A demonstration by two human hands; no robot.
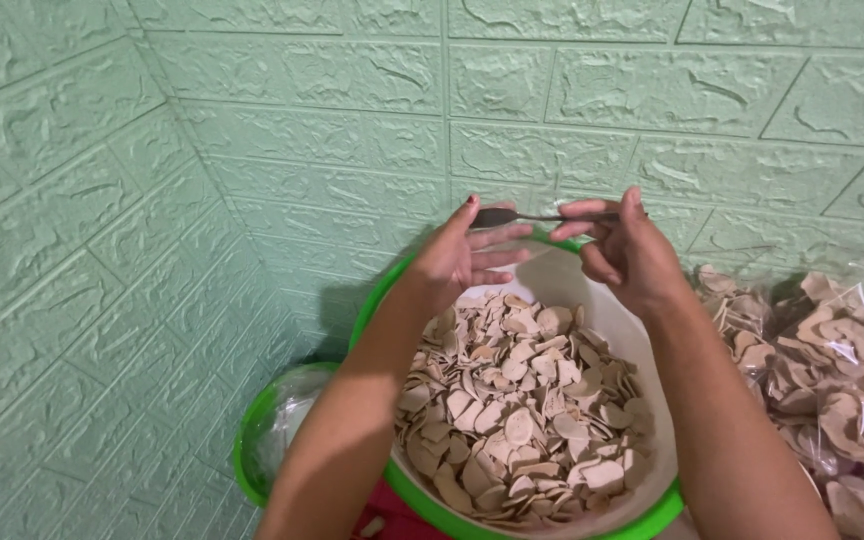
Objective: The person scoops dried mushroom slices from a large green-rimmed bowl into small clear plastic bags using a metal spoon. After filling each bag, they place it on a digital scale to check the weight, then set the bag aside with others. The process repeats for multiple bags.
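Pale green walls (pixel 282 90) embossed like brick meet in a corner.
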